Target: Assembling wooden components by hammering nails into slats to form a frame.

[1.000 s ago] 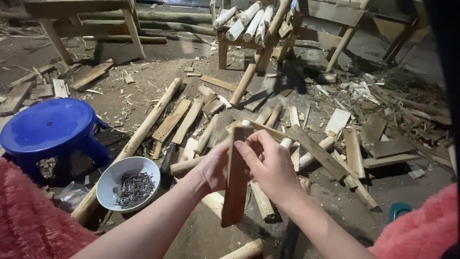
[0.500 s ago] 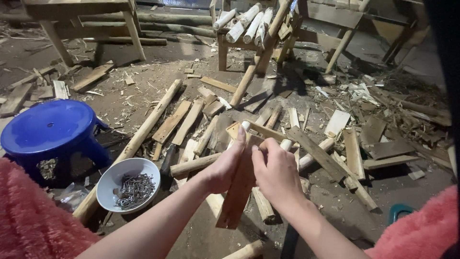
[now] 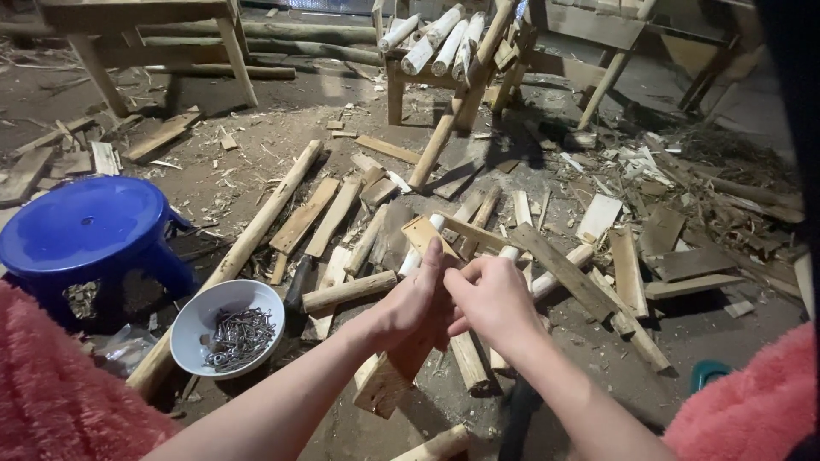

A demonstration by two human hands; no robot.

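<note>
My left hand (image 3: 416, 300) and my right hand (image 3: 489, 300) both grip a flat wooden board (image 3: 391, 378) held slanted over the dirt floor. Its lower end points toward me and its upper end (image 3: 424, 230) pokes out above my fingers. The hands are pressed together around the board's middle. Both my sleeves are pink and fluffy. Below the hands lies a scatter of short round sticks (image 3: 468, 361) and flat wood offcuts (image 3: 628, 271).
A white bowl of nails (image 3: 225, 328) sits on the ground at my left, beside a blue plastic stool (image 3: 88, 233). A long pole (image 3: 244, 246) lies diagonally nearby. A wooden rack with round logs (image 3: 436, 44) and a wooden bench (image 3: 137, 21) stand farther back.
The board has tilted from nearly upright to slanted, its lower end swinging left toward me. My hands have closed together around its middle.
</note>
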